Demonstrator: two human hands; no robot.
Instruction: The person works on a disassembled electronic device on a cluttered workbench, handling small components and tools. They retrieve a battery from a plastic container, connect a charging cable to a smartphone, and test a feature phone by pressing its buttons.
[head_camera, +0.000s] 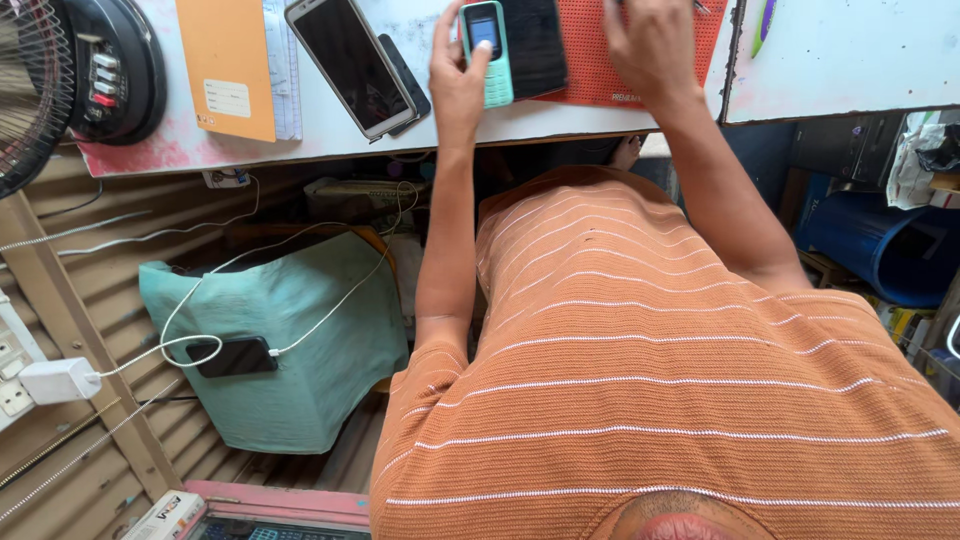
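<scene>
White worktop stretches across the far edge, past an orange striped shirt. Left hand is wrapped around a small green phone. Right hand lies flat on a red mat, well apart from it.

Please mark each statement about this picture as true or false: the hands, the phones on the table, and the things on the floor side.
1. The left hand holds a small teal keypad phone. True.
2. The right hand rests on a blue mat. False: it rests on a red-orange mat.
3. A large smartphone lies on the white table, left of the teal phone. True.
4. The black phone on the teal cloth cover has no cable. False: a white cable runs to it.
5. The person's shirt is plain green. False: it is orange with thin white stripes.
</scene>
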